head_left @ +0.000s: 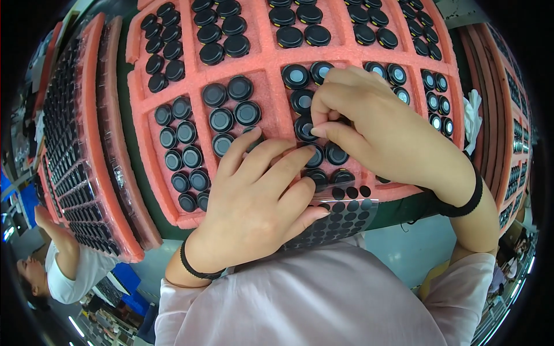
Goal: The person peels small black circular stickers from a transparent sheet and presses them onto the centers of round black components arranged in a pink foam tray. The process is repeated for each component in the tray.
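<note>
A pink foam tray (265,60) holds rows of round black parts (222,119) in its compartments. My left hand (248,199) reaches over the near middle, several fingers stretched across the parts. Between its thumb and bent index finger is the edge of a clear sheet of round black stickers (346,219), which hangs at the tray's near edge. My right hand (369,115) is closed in a pinch, thumb and index fingertips at the edge of a black part (303,128) in the middle compartment. Anything between those fingertips is too small or hidden to make out.
Stacked pink trays of black parts (86,144) stand at the left, wrapped in clear film. More stacked trays (502,115) rise on the right, with a crumpled white piece of plastic (472,118) beside them. Another person (69,254) is at the lower left.
</note>
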A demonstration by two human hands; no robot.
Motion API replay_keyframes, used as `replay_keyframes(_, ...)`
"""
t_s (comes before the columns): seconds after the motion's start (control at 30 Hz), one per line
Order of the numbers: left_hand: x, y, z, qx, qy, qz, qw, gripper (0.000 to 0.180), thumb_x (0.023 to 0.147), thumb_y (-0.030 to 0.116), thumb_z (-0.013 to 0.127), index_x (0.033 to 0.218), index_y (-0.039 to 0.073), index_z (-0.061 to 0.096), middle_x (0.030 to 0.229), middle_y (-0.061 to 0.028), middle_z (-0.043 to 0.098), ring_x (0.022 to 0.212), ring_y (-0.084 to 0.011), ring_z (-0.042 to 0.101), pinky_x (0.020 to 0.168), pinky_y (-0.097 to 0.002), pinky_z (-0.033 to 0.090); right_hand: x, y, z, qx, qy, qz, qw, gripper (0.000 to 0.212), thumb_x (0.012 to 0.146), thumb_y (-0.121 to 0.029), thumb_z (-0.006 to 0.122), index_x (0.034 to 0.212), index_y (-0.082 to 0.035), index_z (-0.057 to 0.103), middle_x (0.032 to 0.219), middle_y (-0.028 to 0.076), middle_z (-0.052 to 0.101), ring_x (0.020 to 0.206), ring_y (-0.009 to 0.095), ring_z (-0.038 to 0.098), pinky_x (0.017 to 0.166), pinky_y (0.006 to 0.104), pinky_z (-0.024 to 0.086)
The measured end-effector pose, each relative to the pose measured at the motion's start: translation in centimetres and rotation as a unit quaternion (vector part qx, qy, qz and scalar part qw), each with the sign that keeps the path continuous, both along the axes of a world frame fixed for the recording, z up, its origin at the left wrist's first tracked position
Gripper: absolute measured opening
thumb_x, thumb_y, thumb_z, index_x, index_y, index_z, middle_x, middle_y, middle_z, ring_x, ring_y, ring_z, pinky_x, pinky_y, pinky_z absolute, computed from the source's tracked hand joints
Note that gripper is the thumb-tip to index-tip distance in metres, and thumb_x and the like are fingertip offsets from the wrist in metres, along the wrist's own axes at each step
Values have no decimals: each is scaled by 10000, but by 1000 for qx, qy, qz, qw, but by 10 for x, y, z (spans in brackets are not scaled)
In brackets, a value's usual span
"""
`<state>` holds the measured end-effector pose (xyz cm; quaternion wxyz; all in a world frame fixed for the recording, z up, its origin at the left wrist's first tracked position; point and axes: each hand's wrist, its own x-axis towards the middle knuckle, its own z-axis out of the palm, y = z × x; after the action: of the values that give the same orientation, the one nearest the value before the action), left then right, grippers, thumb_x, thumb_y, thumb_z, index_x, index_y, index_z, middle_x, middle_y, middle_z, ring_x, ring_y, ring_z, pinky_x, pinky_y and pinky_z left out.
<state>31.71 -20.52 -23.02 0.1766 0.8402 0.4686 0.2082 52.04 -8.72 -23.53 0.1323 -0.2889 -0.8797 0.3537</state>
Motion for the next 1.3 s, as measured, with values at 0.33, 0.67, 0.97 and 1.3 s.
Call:
replay_keyframes(0.33,-2,1,-7,-15,14,-18,1000,365,864,432,717,876,76,643,1254,-131,688,1209,-347,617,1137,-603,353,-5,3,-14,13,-15,-2,1000,95,902,-76,669,905,-18,593,904,103,546,941,312,529,883,432,428)
replay_keyframes(0.67,-1,1,-8,-23,9,-10,1000,355,855,423,730,881,78,649,1251,-126,695,1211,-336,627,1146,-604,350,-7,1,-17,44,-11,-3,999,97,886,-81,685,909,-28,607,920,108,549,967,325,534,892,434,435)
replay_keyframes(0.97,0,1,-7,-29,5,-4,1000,343,842,404,748,879,78,650,1252,-125,699,1231,-333,627,1164,-601,339,-9,-1,-14,53,-33,-8,998,101,872,-69,696,905,-28,609,936,110,558,982,329,548,880,440,449)
replay_keyframes(1.3,0,1,-7,-32,-1,0,999,334,835,382,762,883,70,652,1248,-128,700,1230,-333,629,1166,-599,338,-11,-3,-15,92,-21,-9,995,113,847,-61,707,896,-43,606,914,98,561,956,324,562,846,431,436)
